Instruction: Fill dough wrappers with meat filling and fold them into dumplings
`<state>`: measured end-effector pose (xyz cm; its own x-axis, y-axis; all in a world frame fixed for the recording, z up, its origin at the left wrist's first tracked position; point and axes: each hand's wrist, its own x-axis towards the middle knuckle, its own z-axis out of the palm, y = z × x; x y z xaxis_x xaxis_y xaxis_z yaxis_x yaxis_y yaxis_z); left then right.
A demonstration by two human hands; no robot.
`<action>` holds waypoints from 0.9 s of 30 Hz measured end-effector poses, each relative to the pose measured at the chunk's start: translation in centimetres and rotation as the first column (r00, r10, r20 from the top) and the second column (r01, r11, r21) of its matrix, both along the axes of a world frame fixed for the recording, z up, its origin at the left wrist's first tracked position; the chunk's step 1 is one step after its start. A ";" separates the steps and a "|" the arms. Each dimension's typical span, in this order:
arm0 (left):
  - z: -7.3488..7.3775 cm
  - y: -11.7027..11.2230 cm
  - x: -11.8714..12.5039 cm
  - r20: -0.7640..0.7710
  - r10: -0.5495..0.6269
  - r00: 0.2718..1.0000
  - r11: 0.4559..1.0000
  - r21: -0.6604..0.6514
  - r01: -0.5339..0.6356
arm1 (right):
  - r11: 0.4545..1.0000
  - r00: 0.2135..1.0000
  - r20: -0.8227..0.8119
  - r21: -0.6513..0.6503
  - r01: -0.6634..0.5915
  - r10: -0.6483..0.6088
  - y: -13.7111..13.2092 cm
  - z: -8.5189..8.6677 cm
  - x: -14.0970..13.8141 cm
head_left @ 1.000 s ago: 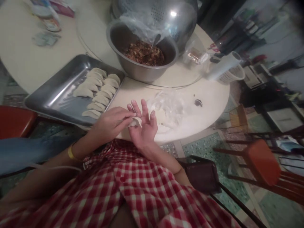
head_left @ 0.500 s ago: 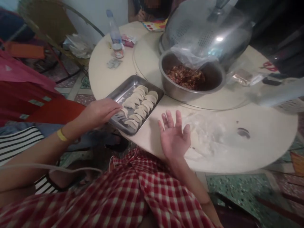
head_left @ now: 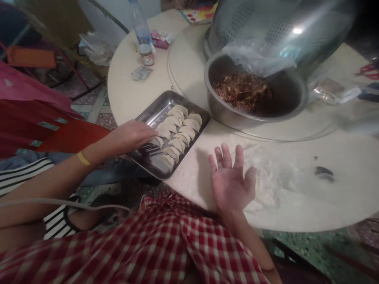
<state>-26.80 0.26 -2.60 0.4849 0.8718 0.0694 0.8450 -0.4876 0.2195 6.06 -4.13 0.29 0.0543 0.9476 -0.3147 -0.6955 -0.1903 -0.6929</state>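
My left hand (head_left: 134, 136) reaches over the left edge of a metal tray (head_left: 142, 167), palm down. Its fingers are pinched together on a pale folded dumpling (head_left: 156, 142) at the near end of the left row; the fingertips also come close to the dumpling behind it. Two rows of dumplings (head_left: 178, 144) lie in the tray. Palm up and fingers apart, my right hand (head_left: 232, 181) is held above the table right of the tray. Nothing lies in it, and some white powder shows on its fingertips.
Behind the hands, a metal bowl (head_left: 211, 92) holds reddish-brown chopped filling (head_left: 241, 90). A large perforated metal vessel (head_left: 266, 27) stands behind it. Clear plastic (head_left: 275, 173) lies right of my right hand. A jar (head_left: 146, 55) and a bottle (head_left: 140, 23) stand at the back left.
The view has shifted, with the bowl and table now farther right and larger. My left fingers have moved slightly along the near end of the left row. My right hand stays open, palm up.
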 end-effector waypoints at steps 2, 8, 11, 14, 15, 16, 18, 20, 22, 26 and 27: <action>0.5 -0.1 -0.9 -0.028 -0.002 1.000 1.000 0.020 0.003 | 1.000 1.000 0.029 -0.001 0.008 -0.008 -0.1 0.0 0.1; 0.8 -0.3 -2.1 -0.127 0.069 0.989 0.997 -0.021 -0.072 | 1.000 0.998 0.068 0.018 0.016 -0.017 -0.3 0.0 0.3; 0.5 -0.3 -1.2 -0.204 0.088 0.975 0.994 -0.051 -0.101 | 0.999 0.997 0.066 0.027 0.028 -0.029 -0.3 -0.1 0.3; 0.3 -0.1 -0.3 -0.245 0.066 0.967 0.996 -0.045 -0.079 | 0.999 0.997 0.061 0.021 0.039 -0.040 -0.3 -0.1 0.2; 0.2 -0.1 -0.1 -0.244 0.057 0.968 0.997 -0.045 -0.070 | 0.999 0.997 0.061 0.019 0.042 -0.043 -0.3 -0.1 0.2; 0.2 -0.1 0.1 -0.235 0.049 0.971 0.997 -0.046 -0.062 | 0.999 0.997 0.063 0.017 0.044 -0.045 -0.3 -0.1 0.2; 0.0 0.0 0.4 -0.200 0.049 0.979 0.998 -0.033 -0.056 | 0.999 0.997 0.068 0.019 0.047 -0.048 -0.3 -0.2 0.3; -0.2 0.0 0.7 -0.180 0.062 0.982 0.998 0.001 -0.063 | 0.999 0.996 0.074 0.027 0.045 -0.047 -0.3 -0.3 0.3; -0.2 -0.1 1.0 -0.194 0.077 0.978 0.997 0.032 -0.072 | 0.998 0.996 0.080 0.039 0.041 -0.044 -0.3 -0.3 0.3; 0.2 -0.4 1.4 -0.255 0.090 0.963 0.996 0.040 -0.082 | 0.998 0.996 0.074 0.055 0.035 -0.039 -0.2 -0.5 0.3; 0.3 -0.5 1.4 -0.276 0.094 0.956 0.996 0.030 -0.089 | 0.998 0.997 0.068 0.057 0.033 -0.037 -0.2 -0.5 0.4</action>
<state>-25.39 -0.22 -2.27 0.4053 0.9133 -0.0411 0.9128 -0.4068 -0.0374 6.41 -4.36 -0.24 0.1071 0.9607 -0.2561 -0.6515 -0.1267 -0.7480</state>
